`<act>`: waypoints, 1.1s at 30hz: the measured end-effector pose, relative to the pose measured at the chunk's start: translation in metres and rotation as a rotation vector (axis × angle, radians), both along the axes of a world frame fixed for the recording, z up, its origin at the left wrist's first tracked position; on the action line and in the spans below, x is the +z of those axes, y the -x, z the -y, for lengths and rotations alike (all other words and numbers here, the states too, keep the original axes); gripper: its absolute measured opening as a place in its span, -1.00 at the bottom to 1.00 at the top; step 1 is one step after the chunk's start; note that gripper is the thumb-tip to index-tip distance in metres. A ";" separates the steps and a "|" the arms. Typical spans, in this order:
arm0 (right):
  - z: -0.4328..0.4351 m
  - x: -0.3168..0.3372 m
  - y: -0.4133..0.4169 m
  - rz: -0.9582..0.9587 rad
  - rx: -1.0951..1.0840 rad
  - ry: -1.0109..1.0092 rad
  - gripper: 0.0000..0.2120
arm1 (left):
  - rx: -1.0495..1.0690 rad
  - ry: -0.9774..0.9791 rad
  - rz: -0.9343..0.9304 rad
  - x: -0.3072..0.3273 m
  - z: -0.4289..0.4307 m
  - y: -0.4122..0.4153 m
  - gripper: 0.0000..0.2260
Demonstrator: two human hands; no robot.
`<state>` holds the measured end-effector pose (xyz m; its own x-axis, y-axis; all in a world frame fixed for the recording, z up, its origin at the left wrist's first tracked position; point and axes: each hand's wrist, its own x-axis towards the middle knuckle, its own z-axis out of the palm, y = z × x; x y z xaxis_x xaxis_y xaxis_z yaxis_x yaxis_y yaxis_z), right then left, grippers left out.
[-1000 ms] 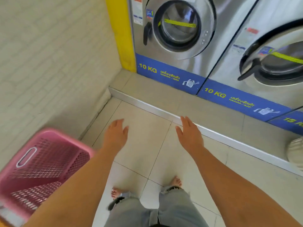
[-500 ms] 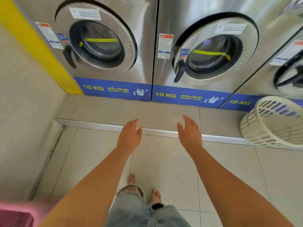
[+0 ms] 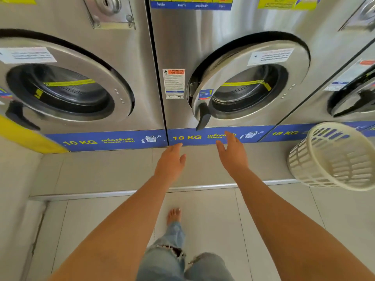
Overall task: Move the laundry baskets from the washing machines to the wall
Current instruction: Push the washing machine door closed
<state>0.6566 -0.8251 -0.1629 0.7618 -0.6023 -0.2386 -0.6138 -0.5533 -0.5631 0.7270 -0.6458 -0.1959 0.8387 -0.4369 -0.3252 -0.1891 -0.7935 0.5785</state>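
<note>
A cream round laundry basket (image 3: 332, 157) lies tilted on its side on the raised step at the right, in front of the 15 KG washing machine (image 3: 345, 63). My left hand (image 3: 171, 162) and my right hand (image 3: 233, 155) are stretched out forward over the step, both empty with fingers apart. The basket is well to the right of my right hand, not touched. The pink basket is out of view.
Two steel 10 KG washers, the left washer (image 3: 67, 86) and the middle washer (image 3: 239, 86), stand side by side on the tiled step (image 3: 101, 171) with a metal edge strip. A pale wall (image 3: 14, 189) runs down the left. My bare foot (image 3: 173, 216) is on the floor tiles.
My view has swung right and closer to the washers. The pink basket at the left wall has left the frame, and the cream basket has come into view at the right. Both hands stay empty.
</note>
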 end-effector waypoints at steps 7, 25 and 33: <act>0.021 -0.007 -0.106 -0.028 0.019 -0.059 -0.47 | -0.141 -0.026 -0.108 -0.021 0.061 -0.077 -0.44; 0.035 -0.016 -0.072 -0.120 0.084 -0.058 -0.70 | -0.272 -0.023 -0.210 -0.050 0.089 -0.032 -0.36; 0.044 -0.032 0.017 -0.051 0.051 -0.078 -0.65 | -0.461 -0.016 -0.304 -0.057 0.093 0.023 -0.34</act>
